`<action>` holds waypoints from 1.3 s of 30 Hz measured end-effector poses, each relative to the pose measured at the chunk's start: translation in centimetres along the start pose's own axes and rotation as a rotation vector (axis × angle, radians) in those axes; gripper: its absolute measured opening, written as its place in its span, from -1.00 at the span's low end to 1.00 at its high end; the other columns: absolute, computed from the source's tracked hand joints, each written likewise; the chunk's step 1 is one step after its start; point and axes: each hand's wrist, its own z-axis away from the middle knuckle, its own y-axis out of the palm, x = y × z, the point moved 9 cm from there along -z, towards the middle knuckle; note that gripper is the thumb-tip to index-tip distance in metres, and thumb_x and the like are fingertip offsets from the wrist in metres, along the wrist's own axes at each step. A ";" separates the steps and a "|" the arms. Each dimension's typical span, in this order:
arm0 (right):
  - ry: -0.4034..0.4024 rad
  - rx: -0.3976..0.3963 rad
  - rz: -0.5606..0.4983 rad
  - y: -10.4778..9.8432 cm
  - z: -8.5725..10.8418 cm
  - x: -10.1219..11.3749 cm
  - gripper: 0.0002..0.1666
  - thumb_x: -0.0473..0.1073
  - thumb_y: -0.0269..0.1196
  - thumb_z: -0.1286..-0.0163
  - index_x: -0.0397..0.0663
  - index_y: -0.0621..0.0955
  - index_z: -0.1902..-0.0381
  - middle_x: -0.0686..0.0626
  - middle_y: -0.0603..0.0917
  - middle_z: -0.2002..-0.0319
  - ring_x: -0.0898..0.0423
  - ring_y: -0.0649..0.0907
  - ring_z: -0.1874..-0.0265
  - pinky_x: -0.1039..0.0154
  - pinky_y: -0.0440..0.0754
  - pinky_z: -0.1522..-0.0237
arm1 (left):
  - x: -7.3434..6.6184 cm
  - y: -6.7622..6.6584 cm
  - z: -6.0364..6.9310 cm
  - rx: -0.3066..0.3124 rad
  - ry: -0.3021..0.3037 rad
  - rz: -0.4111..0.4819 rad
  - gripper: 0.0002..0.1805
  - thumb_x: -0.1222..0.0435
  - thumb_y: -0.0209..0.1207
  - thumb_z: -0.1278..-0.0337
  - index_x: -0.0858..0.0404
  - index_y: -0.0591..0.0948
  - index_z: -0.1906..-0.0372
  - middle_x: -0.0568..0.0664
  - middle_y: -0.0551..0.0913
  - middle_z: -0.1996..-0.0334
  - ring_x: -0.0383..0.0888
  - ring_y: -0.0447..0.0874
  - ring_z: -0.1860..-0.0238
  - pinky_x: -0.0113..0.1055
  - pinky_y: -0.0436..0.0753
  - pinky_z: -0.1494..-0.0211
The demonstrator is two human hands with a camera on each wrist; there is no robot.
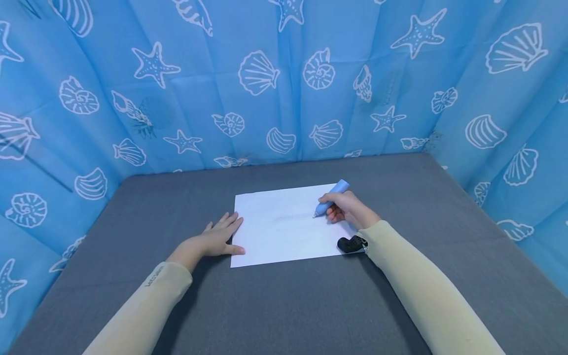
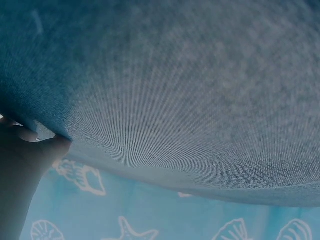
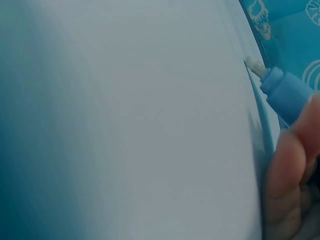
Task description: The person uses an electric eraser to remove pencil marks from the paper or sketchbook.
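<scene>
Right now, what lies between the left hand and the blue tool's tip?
White paper bearing a faint grey smudge; the head view shows nothing else between left hand and blue tool.

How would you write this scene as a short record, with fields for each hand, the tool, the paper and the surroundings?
Left hand: rests at the left edge of the paper, fingers spread
Right hand: holds the blue tool
Tool: pen-shaped, tip pointing down at the paper
Paper: white, faint grey marks near the middle
Table: dark grey
Backdrop: blue, white shells and starfish
</scene>
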 end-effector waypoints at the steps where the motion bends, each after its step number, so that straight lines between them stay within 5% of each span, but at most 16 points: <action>1: -0.002 -0.001 0.003 0.0 0.0 0.0 -0.74 -0.11 0.27 -0.32 -0.24 0.54 0.36 0.01 0.49 0.69 0.20 0.49 0.75 0.37 0.54 0.61 | 0.0 0.0 0.0 -0.001 0.000 -0.002 0.10 -0.25 0.15 -0.14 0.28 -0.05 -0.55 0.19 -0.19 -0.55 0.20 -0.42 -0.51 0.30 -0.32 -0.39; 39: -0.025 -0.001 -0.014 -0.1 0.3 0.1 -0.72 -0.10 0.26 -0.33 -0.24 0.53 0.38 0.01 0.49 0.70 0.20 0.50 0.75 0.36 0.54 0.61 | -0.4 -0.3 0.3 0.011 -0.020 -0.032 0.09 -0.23 0.17 -0.13 0.26 -0.04 -0.55 0.17 -0.18 -0.55 0.19 -0.38 -0.52 0.26 -0.26 -0.42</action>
